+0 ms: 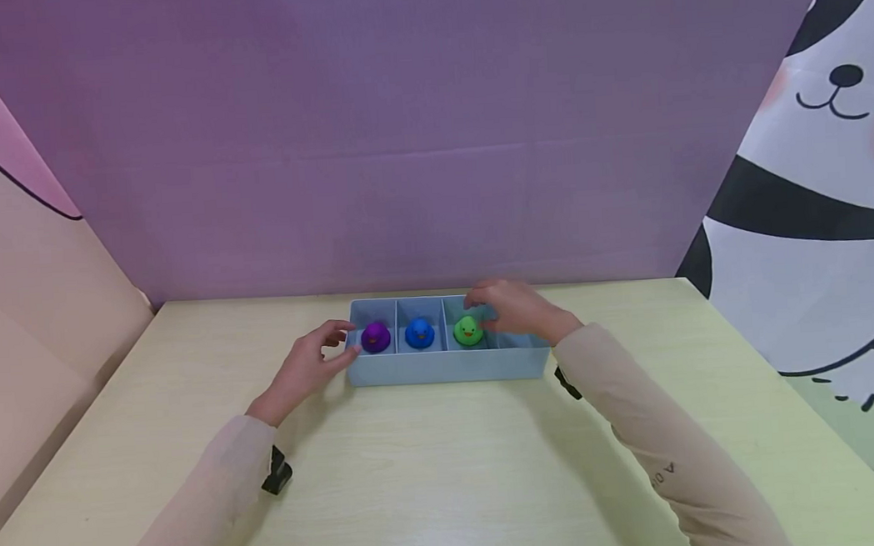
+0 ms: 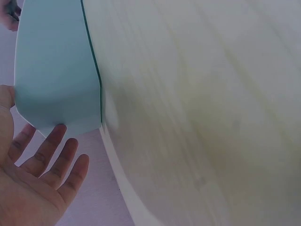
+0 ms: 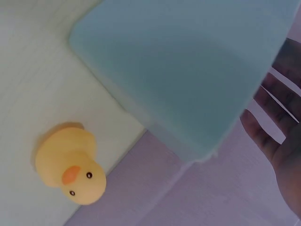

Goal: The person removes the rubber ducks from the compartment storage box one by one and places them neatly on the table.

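Observation:
A light blue divided box [image 1: 443,368] stands near the table's back edge. From left to right, its compartments hold a purple rubber duck [image 1: 375,337], a blue rubber duck [image 1: 420,333] and a green rubber duck [image 1: 468,331]. My left hand [image 1: 311,364] touches the box's left end with thumb and fingers spread. Above the right part of the box, my right hand [image 1: 514,307] has its fingers beside and behind the green duck; whether they touch it I cannot tell. In the right wrist view, a yellow rubber duck [image 3: 73,162] lies on the table beside the box.
The pale wooden table [image 1: 419,474] ends at a purple backdrop [image 1: 429,140] right behind the box. A panda print [image 1: 814,166] covers the right side wall. Dark wrist straps [image 1: 277,471] show at both sleeves.

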